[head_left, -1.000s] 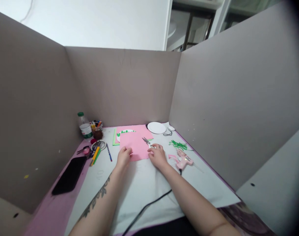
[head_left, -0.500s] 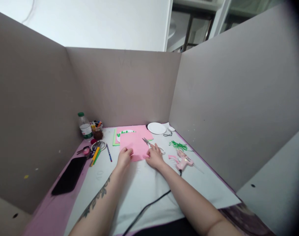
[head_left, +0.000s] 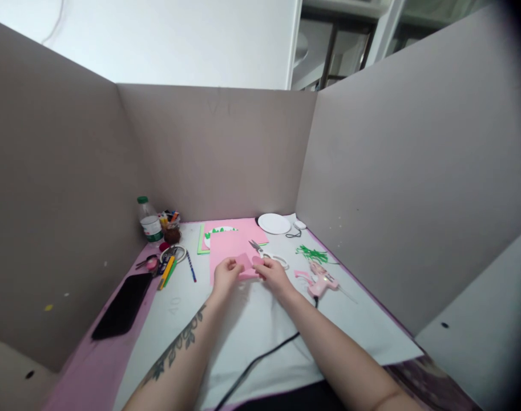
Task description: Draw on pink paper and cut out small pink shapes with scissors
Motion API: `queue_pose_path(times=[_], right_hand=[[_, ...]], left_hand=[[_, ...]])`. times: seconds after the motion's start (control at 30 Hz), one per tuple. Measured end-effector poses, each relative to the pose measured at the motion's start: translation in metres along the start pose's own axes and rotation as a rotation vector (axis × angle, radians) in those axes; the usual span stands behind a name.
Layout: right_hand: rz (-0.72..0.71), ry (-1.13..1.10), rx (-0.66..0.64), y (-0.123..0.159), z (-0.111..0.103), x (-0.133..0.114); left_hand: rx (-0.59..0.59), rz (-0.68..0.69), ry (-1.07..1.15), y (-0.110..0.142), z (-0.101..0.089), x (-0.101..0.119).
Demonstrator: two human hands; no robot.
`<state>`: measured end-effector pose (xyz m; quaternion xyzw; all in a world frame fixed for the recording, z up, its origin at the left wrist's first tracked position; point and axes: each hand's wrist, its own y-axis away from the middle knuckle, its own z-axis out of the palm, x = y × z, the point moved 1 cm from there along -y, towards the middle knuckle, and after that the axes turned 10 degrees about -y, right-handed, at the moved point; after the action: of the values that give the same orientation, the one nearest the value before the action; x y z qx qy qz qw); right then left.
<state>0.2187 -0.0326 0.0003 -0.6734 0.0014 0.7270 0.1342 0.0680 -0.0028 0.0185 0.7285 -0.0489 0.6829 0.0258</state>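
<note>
My left hand (head_left: 227, 275) pinches a small piece of pink paper (head_left: 244, 262) between thumb and fingers. Close to it on the right, my right hand (head_left: 274, 273) is closed on a second, rounded piece of pink paper (head_left: 257, 260). Both hands are over the near edge of a larger pink sheet (head_left: 226, 245) on the table. A pair of scissors (head_left: 257, 247) with white handles lies just beyond my right hand, blades pointing away to the left. A pink glue gun (head_left: 322, 282) rests to the right, beside a curled pink strip (head_left: 302, 275).
Green strips (head_left: 312, 254) and a white plate (head_left: 275, 224) are at the right and back. A black cable (head_left: 264, 355) crosses the front. Leftward are a phone (head_left: 123, 305), a yellow cutter (head_left: 166, 272), a pencil (head_left: 191, 266), tape (head_left: 177, 253) and a bottle (head_left: 150, 221). Grey panels (head_left: 217, 151) enclose the table.
My hands have come closer together and lifted off the large pink sheet. Small pink pieces now show between my fingers. The scissors, no longer overlapped by my right hand, stay in place.
</note>
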Motion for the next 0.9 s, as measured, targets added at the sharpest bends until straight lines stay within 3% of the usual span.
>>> queue_pose_path(times=[0.1, 0.23, 0.53, 0.67, 0.77, 0.9], right_hand=[[0.102, -0.013, -0.047, 0.005, 0.007, -0.002], [0.1, 0.048, -0.088, 0.01, 0.012, -0.003], [0.155, -0.026, -0.022, 0.01, 0.013, 0.003], [0.156, 0.02, -0.091, 0.013, 0.015, 0.0], [0.119, 0.002, -0.06, 0.013, 0.016, -0.003], [-0.061, -0.012, 0.062, 0.009, 0.013, -0.004]], left_hand=[[-0.021, -0.001, 0.003, 0.005, 0.005, 0.002], [-0.064, 0.043, 0.014, 0.008, 0.008, 0.002], [-0.121, 0.106, 0.043, 0.011, 0.011, 0.005], [-0.073, 0.123, -0.003, 0.01, 0.011, 0.002], [-0.014, 0.134, -0.06, 0.008, 0.01, -0.002], [-0.032, 0.144, -0.056, 0.006, 0.009, -0.004]])
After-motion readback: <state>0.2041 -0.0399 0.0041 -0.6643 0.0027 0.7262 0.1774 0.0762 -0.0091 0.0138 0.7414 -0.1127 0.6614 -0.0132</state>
